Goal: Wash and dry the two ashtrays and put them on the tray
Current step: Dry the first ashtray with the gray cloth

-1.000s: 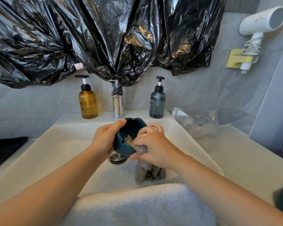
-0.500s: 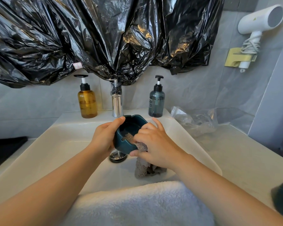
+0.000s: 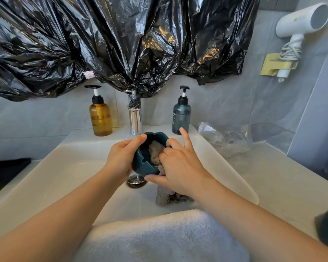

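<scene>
While black crinkled plastic sheeting (image 3: 110, 44) drapes the wall above, a white rectangular ceramic sink (image 3: 51, 171) lies below with a white fluffy towel (image 3: 165, 237) on its near edge; over the basin the left hand (image 3: 121, 159) grips a dark teal round ashtray (image 3: 143, 163), tilted, and the right hand (image 3: 180, 171) presses a grey-brown rag (image 3: 155, 151) inside it, index finger raised.

Grey cloth (image 3: 155, 151) inside hand-held teal ashtray (image 3: 142, 163).

Over the sink (image 3: 68, 167), an ashtray (image 3: 143, 163) with a cloth (image 3: 155, 152) inside — tap (image 3: 135, 120) behind, between two pump bottles; a towel (image 3: 159, 235) lies in front.
</scene>
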Tool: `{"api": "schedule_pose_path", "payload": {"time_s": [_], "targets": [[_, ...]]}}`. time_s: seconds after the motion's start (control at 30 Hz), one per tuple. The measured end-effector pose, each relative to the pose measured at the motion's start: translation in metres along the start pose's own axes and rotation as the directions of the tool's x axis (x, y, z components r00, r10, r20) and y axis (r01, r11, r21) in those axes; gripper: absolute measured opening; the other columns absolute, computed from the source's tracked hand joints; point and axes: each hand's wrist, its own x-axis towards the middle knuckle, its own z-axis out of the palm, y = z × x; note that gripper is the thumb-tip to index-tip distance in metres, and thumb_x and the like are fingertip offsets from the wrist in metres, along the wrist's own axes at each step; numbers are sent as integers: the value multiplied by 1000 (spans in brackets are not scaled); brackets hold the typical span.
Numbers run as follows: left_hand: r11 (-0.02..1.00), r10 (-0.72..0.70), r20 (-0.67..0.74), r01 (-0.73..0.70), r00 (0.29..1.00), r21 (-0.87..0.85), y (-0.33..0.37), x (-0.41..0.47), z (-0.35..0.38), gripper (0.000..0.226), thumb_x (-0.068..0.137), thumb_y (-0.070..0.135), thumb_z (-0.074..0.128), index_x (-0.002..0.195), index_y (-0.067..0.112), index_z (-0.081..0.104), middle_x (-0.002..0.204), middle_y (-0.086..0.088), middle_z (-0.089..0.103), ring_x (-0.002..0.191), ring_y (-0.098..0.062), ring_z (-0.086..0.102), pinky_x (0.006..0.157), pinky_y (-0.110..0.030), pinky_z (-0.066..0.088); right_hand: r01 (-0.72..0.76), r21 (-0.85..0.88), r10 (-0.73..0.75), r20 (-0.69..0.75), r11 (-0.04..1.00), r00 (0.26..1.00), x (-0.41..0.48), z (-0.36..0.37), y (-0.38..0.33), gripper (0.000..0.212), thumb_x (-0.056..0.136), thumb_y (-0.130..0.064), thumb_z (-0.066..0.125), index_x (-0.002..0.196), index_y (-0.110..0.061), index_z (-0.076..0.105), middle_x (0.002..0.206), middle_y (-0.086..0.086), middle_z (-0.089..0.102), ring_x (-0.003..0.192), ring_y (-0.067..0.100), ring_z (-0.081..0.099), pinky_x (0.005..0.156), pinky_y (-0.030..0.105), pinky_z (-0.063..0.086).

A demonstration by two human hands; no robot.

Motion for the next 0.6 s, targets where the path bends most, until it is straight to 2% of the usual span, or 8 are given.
{"api": "schedule_pose_path", "payload": {"time_s": [0.07,0.1,0.17,0.23,0.3,0.4,0.5,0.6], "targets": [[1000,-3,3,3,1000,16,-2,0,1,23,88,34,63,91,12,67,95,-15,71,90,-27,67,77,-39,58,57,103,-58,10,993,998,0,0,2,51,84,-70,45,87,-24,68,83,-8,62,107,17,49,119,52,2],[1000,-8,9,8,1000,7,-2,0,1,24,88,34,63,92,11,67,95,-14,71,90,-28,68,76,-38,59,85,208,-89,9,974,996,1,2,5,36,84,-65,53,74,-31,59,76,-14,54,101,15,48,118,49,8],[999,-32,16,32,999,-43,-2,1,0,26,88,34,63,95,9,66,96,-16,72,91,-28,69,77,-39,59,120,414,-95,-81,902,992,1,5,12,40,78,-57,68,60,-36,39,65,-18,41,84,10,45,107,40,29],[993,-52,7,53,999,-103,-1,4,-2,28,88,34,63,97,7,65,98,-17,72,92,-29,69,78,-40,58,123,610,32,-238,783,971,0,7,18,32,74,-46,77,61,-30,52,64,-15,49,75,10,46,84,31,41],[992,-71,-38,66,997,-110,-1,9,-4,26,89,37,62,97,12,62,104,-15,70,98,-30,66,83,-43,56,28,759,267,-263,651,927,-4,6,25,19,79,-36,75,74,-20,66,74,-8,60,78,11,52,72,26,45],[987,-103,-130,85,986,-135,-3,14,-10,19,90,39,61,94,20,59,108,-9,66,104,-28,61,89,-47,55,-249,792,532,-110,558,840,-10,12,40,25,89,-35,65,72,-18,61,67,-5,59,65,11,54,55,27,41],[977,-125,-135,99,983,-188,-3,14,-14,18,90,37,61,98,21,60,110,-7,67,105,-27,62,86,-47,56,-565,625,621,158,539,768,-13,19,47,42,93,-39,57,61,-22,37,59,-7,41,57,12,41,50,27,26],[977,-114,-117,90,987,-195,-1,13,-14,22,90,37,60,104,19,61,111,-8,68,104,-27,63,84,-46,56,-546,674,585,204,498,785,-12,22,45,37,95,-42,53,67,-22,40,66,-8,43,61,9,42,54,25,28]]}}
